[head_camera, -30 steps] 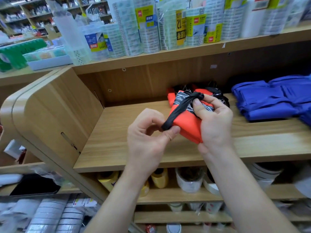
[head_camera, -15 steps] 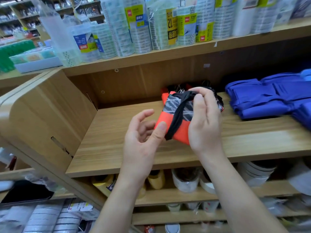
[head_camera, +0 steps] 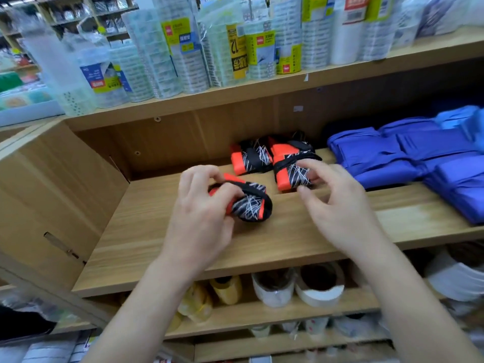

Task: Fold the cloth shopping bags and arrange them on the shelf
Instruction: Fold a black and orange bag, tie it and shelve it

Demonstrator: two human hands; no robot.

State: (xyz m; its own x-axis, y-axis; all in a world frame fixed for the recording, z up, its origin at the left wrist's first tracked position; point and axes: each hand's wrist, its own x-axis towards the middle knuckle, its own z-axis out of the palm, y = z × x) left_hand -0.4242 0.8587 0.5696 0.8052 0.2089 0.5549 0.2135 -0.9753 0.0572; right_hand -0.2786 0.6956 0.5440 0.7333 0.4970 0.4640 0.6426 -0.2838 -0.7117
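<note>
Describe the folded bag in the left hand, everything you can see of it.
The folded bag is a small rolled bundle of thin cloth, orange and black with scratchy white lines, and a black strap loops round it. It lies sideways, low over the wooden shelf; whether it rests on the board is unclear. The left hand grips its left end with curled fingers and thumb. Two similar bundles sit behind, apart from it. The right hand does not touch it.
</note>
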